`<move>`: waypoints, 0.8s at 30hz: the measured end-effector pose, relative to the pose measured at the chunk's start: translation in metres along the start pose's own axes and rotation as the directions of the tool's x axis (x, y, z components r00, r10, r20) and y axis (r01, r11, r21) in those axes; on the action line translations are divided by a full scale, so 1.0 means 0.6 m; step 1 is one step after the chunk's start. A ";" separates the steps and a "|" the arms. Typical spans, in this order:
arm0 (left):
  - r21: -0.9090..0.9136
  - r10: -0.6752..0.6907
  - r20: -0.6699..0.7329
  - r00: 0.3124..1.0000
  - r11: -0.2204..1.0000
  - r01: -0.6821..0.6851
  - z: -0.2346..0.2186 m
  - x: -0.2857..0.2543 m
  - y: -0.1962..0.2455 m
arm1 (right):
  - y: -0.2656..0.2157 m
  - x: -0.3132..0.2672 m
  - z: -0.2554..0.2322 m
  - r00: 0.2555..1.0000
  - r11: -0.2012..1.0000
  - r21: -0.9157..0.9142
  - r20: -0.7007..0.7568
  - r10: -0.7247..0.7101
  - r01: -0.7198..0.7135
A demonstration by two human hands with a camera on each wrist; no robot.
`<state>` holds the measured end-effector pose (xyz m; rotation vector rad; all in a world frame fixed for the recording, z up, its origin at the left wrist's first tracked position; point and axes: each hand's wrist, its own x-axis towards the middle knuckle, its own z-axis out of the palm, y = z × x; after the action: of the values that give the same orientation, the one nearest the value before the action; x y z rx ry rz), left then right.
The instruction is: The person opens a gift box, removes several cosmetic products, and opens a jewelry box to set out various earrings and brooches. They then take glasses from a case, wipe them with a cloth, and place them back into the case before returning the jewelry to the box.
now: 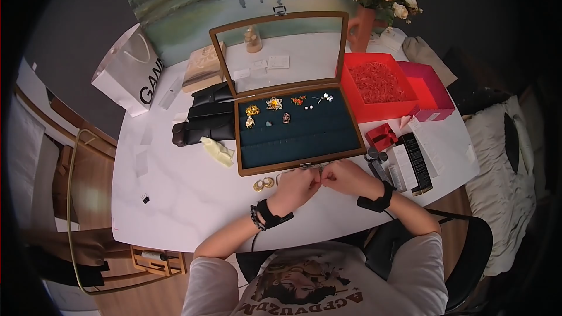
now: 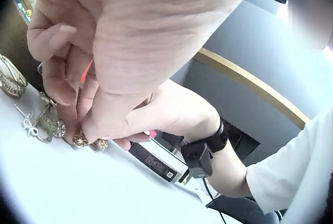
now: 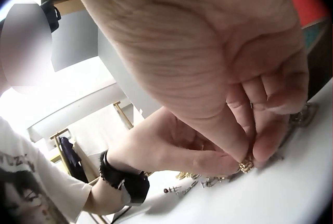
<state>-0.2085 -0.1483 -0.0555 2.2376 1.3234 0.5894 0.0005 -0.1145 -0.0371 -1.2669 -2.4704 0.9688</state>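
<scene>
In the head view my left hand (image 1: 295, 187) and right hand (image 1: 348, 178) meet at the jewelry box's front edge. Their thumbs and fingertips pinch small, knobbly gold jewelry (image 2: 80, 140), low over the white table. From the right wrist, a gold bit (image 3: 245, 167) shows between the right thumb and finger, with the left thumb tip beside it; the fingers hide the rest. Silver-toned jewelry with a bow-shaped piece (image 2: 31, 129) lies near the left fingers. A pair of gold hoop earrings (image 1: 263, 184) rests left of the left hand.
The open wooden jewelry box (image 1: 298, 167) has a green lining with several brooches and earrings in its upper rows. To its right stand a red box (image 1: 380, 110) of shredded paper and small cartons (image 1: 414, 164). Black cases (image 1: 205, 129) and a yellow cloth (image 1: 218, 151) lie left.
</scene>
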 end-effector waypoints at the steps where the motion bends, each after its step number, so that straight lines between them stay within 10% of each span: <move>1: 0.028 0.006 -0.005 1.000 1.000 -0.006 0.002 -0.002 -0.001 | -0.001 -0.002 0.007 1.000 1.000 -0.026 -0.029 -0.011 0.011; 10: -0.028 0.012 -0.063 0.998 1.000 -0.013 -0.045 0.002 0.007 | -0.018 -0.011 0.005 0.993 0.991 -0.132 -0.111 -0.039 0.024; 24: 0.022 -0.276 -0.255 0.927 0.957 0.291 -0.144 0.121 -0.203 | -0.044 0.190 -0.061 0.958 0.981 -0.191 -0.287 -0.020 -0.037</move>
<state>-0.3102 -0.0167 -0.0498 2.0115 1.7745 0.7495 -0.0703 -0.0196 -0.0052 -1.3674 -2.3735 0.5078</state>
